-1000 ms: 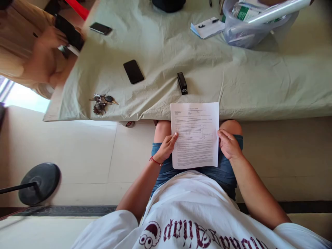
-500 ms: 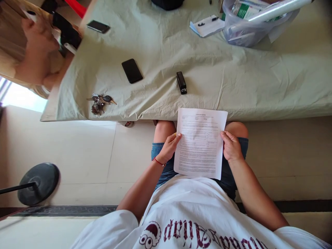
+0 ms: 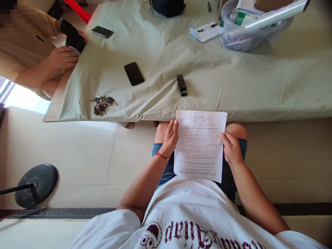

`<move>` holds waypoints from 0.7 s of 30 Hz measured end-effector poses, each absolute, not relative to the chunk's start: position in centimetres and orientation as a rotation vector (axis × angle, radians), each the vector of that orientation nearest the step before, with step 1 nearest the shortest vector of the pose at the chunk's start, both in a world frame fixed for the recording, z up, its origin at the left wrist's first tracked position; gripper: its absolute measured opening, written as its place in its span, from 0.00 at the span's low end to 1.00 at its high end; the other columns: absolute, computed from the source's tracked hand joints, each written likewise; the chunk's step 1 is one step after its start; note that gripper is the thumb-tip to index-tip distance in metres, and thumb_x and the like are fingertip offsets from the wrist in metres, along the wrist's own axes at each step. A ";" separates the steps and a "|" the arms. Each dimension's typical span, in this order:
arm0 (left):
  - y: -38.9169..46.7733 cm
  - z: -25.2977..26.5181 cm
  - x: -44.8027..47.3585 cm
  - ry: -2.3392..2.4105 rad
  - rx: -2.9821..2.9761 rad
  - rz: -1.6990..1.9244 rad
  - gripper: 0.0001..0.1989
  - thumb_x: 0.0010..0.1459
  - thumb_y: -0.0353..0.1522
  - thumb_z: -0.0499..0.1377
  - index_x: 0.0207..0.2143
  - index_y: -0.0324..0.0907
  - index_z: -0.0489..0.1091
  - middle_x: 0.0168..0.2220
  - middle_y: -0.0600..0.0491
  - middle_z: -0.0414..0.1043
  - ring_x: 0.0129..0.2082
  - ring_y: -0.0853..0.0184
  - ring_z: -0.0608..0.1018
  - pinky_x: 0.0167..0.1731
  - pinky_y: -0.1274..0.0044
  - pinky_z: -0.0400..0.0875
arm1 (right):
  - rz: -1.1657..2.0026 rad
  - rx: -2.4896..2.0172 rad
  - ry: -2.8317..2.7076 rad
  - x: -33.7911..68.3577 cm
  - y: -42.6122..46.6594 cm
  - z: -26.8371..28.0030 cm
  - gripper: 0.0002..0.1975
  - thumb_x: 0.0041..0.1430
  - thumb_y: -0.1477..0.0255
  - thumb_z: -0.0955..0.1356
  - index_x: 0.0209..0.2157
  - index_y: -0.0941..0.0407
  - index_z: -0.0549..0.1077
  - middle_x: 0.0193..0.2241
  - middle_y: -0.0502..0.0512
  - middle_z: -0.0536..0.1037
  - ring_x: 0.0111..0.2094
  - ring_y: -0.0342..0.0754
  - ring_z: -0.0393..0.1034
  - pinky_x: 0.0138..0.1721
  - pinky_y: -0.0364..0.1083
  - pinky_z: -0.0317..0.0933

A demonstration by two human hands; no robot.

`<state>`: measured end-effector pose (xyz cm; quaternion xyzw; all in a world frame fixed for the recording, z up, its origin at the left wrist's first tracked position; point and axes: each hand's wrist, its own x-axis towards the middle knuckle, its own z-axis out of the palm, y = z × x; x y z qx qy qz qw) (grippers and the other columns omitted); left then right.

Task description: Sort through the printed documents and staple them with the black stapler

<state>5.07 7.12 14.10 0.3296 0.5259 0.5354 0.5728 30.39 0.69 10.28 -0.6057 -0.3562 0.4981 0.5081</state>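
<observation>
A printed sheet of paper (image 3: 199,147) lies over my lap, its top end at the table's front edge. My right hand (image 3: 232,148) pinches its right edge, thumb on top and fingers underneath. My left hand (image 3: 170,137) is closed at the left edge, near the top corner, with the thumb along the margin; the fingers behind the paper are hidden. On the table just beyond the sheet stands a black stapler (image 3: 182,85).
The cloth-covered table (image 3: 249,83) holds a black phone (image 3: 134,73), keys (image 3: 103,104), another phone (image 3: 102,31), papers with dark clips (image 3: 207,31), a black bag (image 3: 168,7) and a filled plastic tub (image 3: 241,39). Another person's hand (image 3: 62,57) is at the left. A round black base (image 3: 36,185) stands on the floor.
My left hand has slid up the sheet's left edge toward the top corner. My right hand keeps its hold. The other person's hand has lowered toward the table's left edge.
</observation>
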 end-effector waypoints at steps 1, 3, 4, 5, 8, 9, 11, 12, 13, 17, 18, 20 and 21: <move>7.1 14.1 5.2 1.247 0.825 1.272 0.14 0.65 0.40 0.68 0.29 0.44 0.74 0.33 0.53 0.72 0.41 0.62 0.74 0.47 0.75 0.68 | 1.183 -1.469 -0.873 30.4 0.6 10.3 0.21 0.60 0.45 0.73 0.35 0.49 0.78 0.34 0.50 0.83 0.39 0.53 0.77 0.46 0.50 0.72; 7.0 14.2 5.4 1.263 0.871 1.290 0.16 0.64 0.40 0.69 0.27 0.43 0.73 0.31 0.53 0.70 0.37 0.63 0.72 0.45 0.75 0.67 | 1.152 -1.485 -0.899 30.5 0.5 10.4 0.21 0.60 0.45 0.73 0.33 0.49 0.77 0.32 0.50 0.82 0.39 0.53 0.76 0.44 0.50 0.72; 6.9 14.4 5.4 1.264 0.866 1.294 0.17 0.64 0.41 0.69 0.26 0.43 0.72 0.29 0.54 0.68 0.36 0.63 0.71 0.43 0.75 0.67 | 1.142 -1.490 -0.911 30.5 0.5 10.4 0.22 0.60 0.45 0.73 0.33 0.49 0.77 0.31 0.50 0.81 0.39 0.54 0.76 0.43 0.50 0.71; 6.9 14.6 5.4 1.260 0.858 1.296 0.18 0.63 0.41 0.70 0.25 0.43 0.71 0.28 0.54 0.67 0.36 0.63 0.70 0.42 0.75 0.67 | 1.133 -1.495 -0.921 30.5 0.4 10.4 0.22 0.60 0.44 0.72 0.33 0.49 0.77 0.31 0.50 0.81 0.39 0.54 0.75 0.43 0.50 0.71; 6.6 15.5 5.4 1.245 0.876 1.308 0.21 0.62 0.43 0.70 0.24 0.43 0.69 0.27 0.54 0.65 0.35 0.63 0.69 0.40 0.75 0.67 | 1.113 -1.504 -0.942 30.6 0.3 10.3 0.22 0.61 0.45 0.72 0.32 0.49 0.77 0.29 0.51 0.80 0.39 0.54 0.74 0.42 0.49 0.70; 6.6 15.8 5.3 1.246 0.900 1.312 0.22 0.62 0.44 0.70 0.23 0.43 0.68 0.26 0.53 0.64 0.34 0.63 0.68 0.40 0.75 0.67 | 1.107 -1.508 -0.948 30.6 0.3 10.3 0.22 0.61 0.45 0.72 0.32 0.49 0.77 0.29 0.51 0.79 0.38 0.54 0.74 0.42 0.49 0.70; 6.6 16.1 5.3 1.261 0.958 1.312 0.24 0.61 0.48 0.70 0.22 0.43 0.67 0.26 0.54 0.62 0.33 0.64 0.66 0.39 0.75 0.66 | 1.092 -1.515 -0.959 30.7 0.3 10.4 0.21 0.62 0.45 0.72 0.32 0.49 0.76 0.28 0.50 0.79 0.37 0.53 0.73 0.41 0.49 0.69; 6.6 16.2 5.2 1.272 0.984 1.307 0.26 0.60 0.49 0.70 0.22 0.44 0.66 0.26 0.54 0.61 0.32 0.64 0.65 0.38 0.75 0.65 | 1.084 -1.515 -0.966 30.7 0.3 10.4 0.21 0.62 0.46 0.72 0.32 0.49 0.76 0.28 0.50 0.78 0.37 0.53 0.73 0.41 0.49 0.69; 6.6 16.1 5.2 1.280 1.003 1.301 0.27 0.59 0.51 0.70 0.21 0.44 0.65 0.25 0.54 0.60 0.31 0.65 0.63 0.36 0.75 0.64 | 1.078 -1.513 -0.975 30.7 0.3 10.4 0.21 0.62 0.46 0.72 0.31 0.49 0.76 0.28 0.50 0.78 0.36 0.52 0.72 0.41 0.49 0.69; 6.4 15.6 4.9 1.265 1.012 1.290 0.29 0.57 0.55 0.69 0.21 0.44 0.65 0.25 0.54 0.60 0.30 0.65 0.62 0.34 0.74 0.62 | 1.084 -1.499 -0.990 30.8 0.3 10.5 0.21 0.63 0.47 0.72 0.29 0.49 0.75 0.26 0.49 0.76 0.32 0.50 0.71 0.41 0.49 0.69; 6.3 15.5 4.9 1.253 1.013 1.296 0.29 0.57 0.56 0.69 0.22 0.44 0.66 0.26 0.54 0.62 0.31 0.65 0.63 0.35 0.74 0.63 | 1.089 -1.499 -0.983 30.8 0.4 10.5 0.21 0.63 0.47 0.72 0.29 0.50 0.76 0.26 0.49 0.77 0.32 0.50 0.71 0.41 0.49 0.70; 6.0 15.3 4.9 1.233 1.031 1.316 0.28 0.57 0.57 0.68 0.24 0.43 0.69 0.29 0.53 0.66 0.33 0.64 0.66 0.38 0.74 0.65 | 1.098 -1.499 -0.965 30.8 0.5 10.6 0.21 0.62 0.47 0.73 0.29 0.50 0.76 0.27 0.49 0.78 0.33 0.51 0.72 0.41 0.49 0.70; 5.9 15.3 4.9 1.225 1.043 1.329 0.28 0.58 0.57 0.67 0.25 0.43 0.70 0.30 0.52 0.67 0.33 0.64 0.67 0.39 0.74 0.66 | 1.102 -1.495 -0.956 30.8 0.5 10.6 0.20 0.62 0.47 0.73 0.30 0.50 0.77 0.28 0.49 0.79 0.33 0.51 0.73 0.42 0.49 0.70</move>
